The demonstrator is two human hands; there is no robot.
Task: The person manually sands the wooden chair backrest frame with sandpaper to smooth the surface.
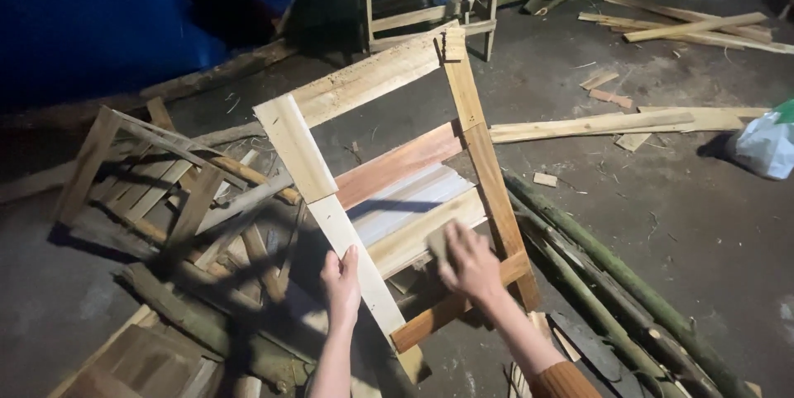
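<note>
Head view looks down on a wooden frame propped at a tilt in the middle of a dark concrete floor. Its two long side rails are pale raw planks; between them run cross slats, one reddish and smooth, the others light and rough-sawn. The left hand grasps the near part of the left rail, fingers wrapped over its edge. The right hand presses a small tan block, likely a sanding block, flat against a pale lower slat; the fingers curl over it, though the motion blurs them.

Left of the frame lies a heap of similar slatted wooden frames and rough logs. Right of it, greenish bamboo poles run along the floor toward the near right. Farther right, loose planks and offcuts are scattered, and a crumpled white-and-green plastic bag sits at the right edge. A blue tarpaulin hangs at the far left.
</note>
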